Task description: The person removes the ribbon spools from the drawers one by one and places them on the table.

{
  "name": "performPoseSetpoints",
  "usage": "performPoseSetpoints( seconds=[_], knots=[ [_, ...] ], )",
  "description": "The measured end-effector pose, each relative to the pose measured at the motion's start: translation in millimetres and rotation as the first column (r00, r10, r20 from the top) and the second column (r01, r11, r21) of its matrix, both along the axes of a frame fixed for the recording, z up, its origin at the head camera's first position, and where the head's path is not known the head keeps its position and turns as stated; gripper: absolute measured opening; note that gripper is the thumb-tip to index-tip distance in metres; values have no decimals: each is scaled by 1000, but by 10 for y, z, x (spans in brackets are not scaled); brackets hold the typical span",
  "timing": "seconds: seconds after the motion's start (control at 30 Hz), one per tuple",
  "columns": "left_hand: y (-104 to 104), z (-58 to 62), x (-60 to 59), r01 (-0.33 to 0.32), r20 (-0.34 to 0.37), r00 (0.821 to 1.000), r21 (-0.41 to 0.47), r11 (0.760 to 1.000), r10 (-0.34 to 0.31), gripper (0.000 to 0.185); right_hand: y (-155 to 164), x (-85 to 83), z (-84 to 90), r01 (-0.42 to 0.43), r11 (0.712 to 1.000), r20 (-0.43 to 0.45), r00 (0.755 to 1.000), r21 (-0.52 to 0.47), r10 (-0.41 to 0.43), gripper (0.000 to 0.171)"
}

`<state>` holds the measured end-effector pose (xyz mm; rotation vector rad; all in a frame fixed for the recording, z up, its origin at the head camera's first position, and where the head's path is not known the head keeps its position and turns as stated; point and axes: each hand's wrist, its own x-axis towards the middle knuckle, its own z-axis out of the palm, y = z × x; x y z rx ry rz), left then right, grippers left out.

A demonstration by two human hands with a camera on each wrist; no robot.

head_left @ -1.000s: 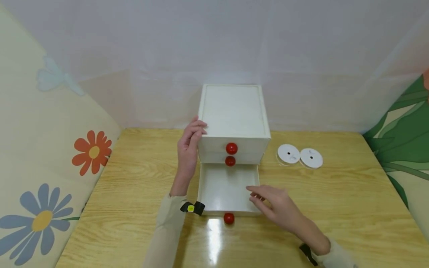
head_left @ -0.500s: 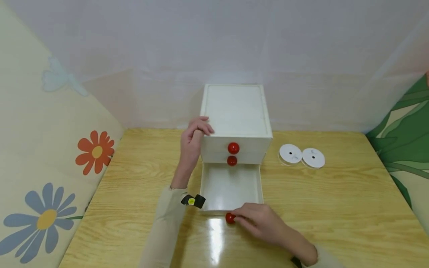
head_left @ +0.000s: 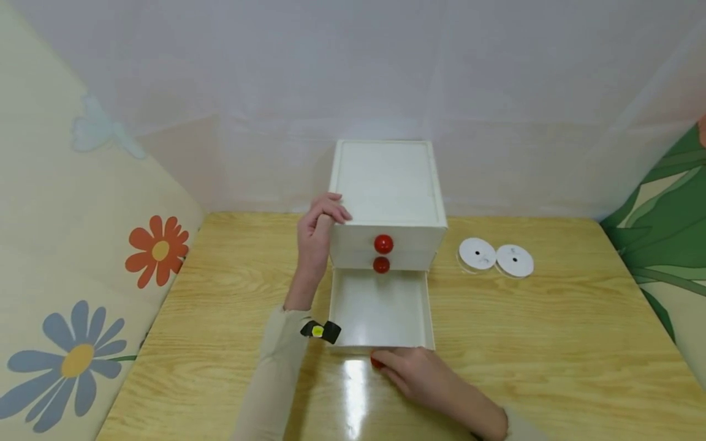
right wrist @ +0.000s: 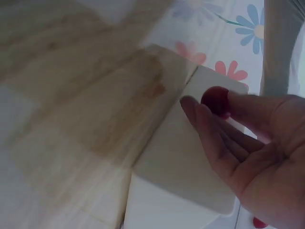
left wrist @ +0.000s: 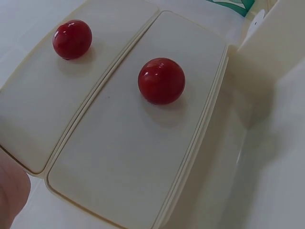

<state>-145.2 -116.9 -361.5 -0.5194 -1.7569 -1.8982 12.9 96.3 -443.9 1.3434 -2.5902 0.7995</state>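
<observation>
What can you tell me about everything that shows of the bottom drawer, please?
The bottom drawer is a shallow, rectangular white tray with low walls and a smooth, shiny floor; it looks like plastic. A round red knob sits on its front. It stands pulled out of the white cabinet, beneath two closed drawers. The right grip pinches the knob. The bottom drawer's back end is hidden.

A white, box-shaped, plastic-looking drawer cabinet [head_left: 388, 180] shows a smooth satin top, its round red knobs [head_left: 383, 244] glossy. The shallow white drawer [head_left: 380, 306] gleams softly inside; the yellow wood-grain table [head_left: 248, 263] throws back a bright glare. Beige cloth sleeves [head_left: 276, 361] look matt, the pale backdrop sheet [head_left: 265, 73] lightly creased.
</observation>
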Motion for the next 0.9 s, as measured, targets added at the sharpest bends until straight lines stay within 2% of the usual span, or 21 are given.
performPoseSetpoints(
  seconds=[0.17,0.43,0.7,0.9],
  knots=[
    [1,-2,-9,1,0,1000,3,1000,-1,24,-36,-21,-10,34,998,23,999,-44,-33,18],
    [-7,-9,-4,-10,11,1000,8,1000,10,24,-40,-94,25,43,996,61,997,-75,-38,20],
    [-4,-19,-11,-14,6,1000,19,1000,14,22,-74,-239,43,76,995,156,986,-58,-66,20],
    [7,-24,-14,-12,-24,1000,22,1000,13,22,-78,-392,47,99,994,186,978,-42,-90,21]
  ],
)
